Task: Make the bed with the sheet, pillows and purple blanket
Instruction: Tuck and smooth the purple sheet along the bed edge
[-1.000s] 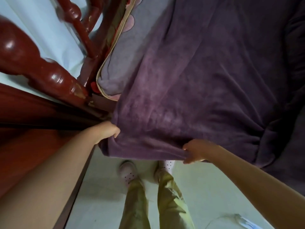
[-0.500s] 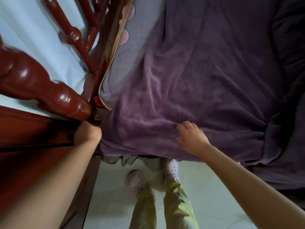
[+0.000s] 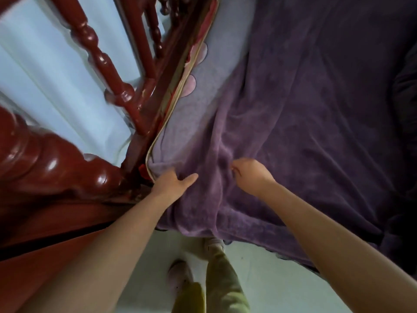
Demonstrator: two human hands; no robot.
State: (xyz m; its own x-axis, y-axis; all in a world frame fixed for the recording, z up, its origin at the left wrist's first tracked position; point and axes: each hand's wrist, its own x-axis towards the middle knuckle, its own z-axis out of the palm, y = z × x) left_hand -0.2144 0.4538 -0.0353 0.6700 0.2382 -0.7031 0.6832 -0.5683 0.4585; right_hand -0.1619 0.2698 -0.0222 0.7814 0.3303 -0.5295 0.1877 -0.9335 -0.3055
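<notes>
The purple blanket [image 3: 304,105] lies spread over the bed, its near edge hanging over the side toward me. A lilac sheet [image 3: 209,71] with pink shapes shows along the blanket's left border, next to the frame. My left hand [image 3: 171,184] rests flat on the blanket's near left corner, fingers apart. My right hand [image 3: 250,175] sits a little to the right, its fingers curled into a fold of the blanket. No pillow is in view.
A dark red wooden bed frame with turned spindles [image 3: 99,62] and a thick corner post [image 3: 45,163] stands at the left, against a pale blue wall [image 3: 33,71]. Below are my legs in yellow-green trousers [image 3: 223,281] on a pale floor [image 3: 277,283].
Both hands have left the blanket's hanging edge and moved up onto the bed top. The left hand went from the frame corner onto the blanket; the right hand has curled into a fold.
</notes>
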